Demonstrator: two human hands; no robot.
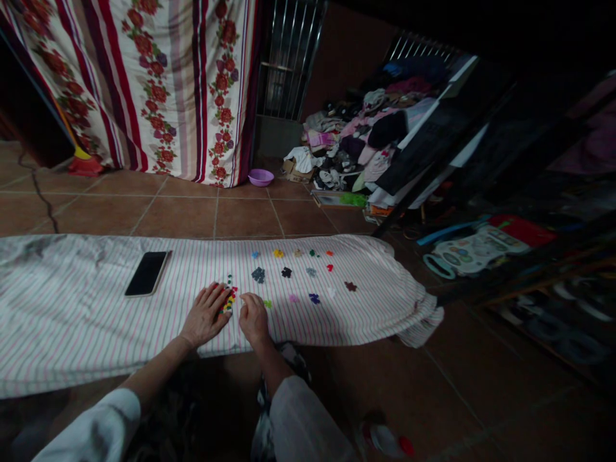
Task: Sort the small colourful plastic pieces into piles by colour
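Observation:
My left hand [206,314] lies flat with its fingers stretched out, touching a small patch of red, yellow and dark green pieces [231,300] and covering part of it. Close by on the right, my right hand [253,317] is closed, thumb and forefinger together; anything between them is too small to make out. Tiny pieces sorted by colour lie in little heaps farther right. Among them are grey pieces [258,274], black pieces [287,273], yellow pieces [278,253], dark purple pieces [314,298], brown pieces [351,286] and lime green pieces [267,303] beside my right hand.
A striped cloth [86,308] covers the long low surface. On its left part lies a phone [147,274]. Beyond are a purple basin [260,178], a flowered curtain [178,83] and a heap of clothes [366,135]. A bottle [385,441] lies on the floor below.

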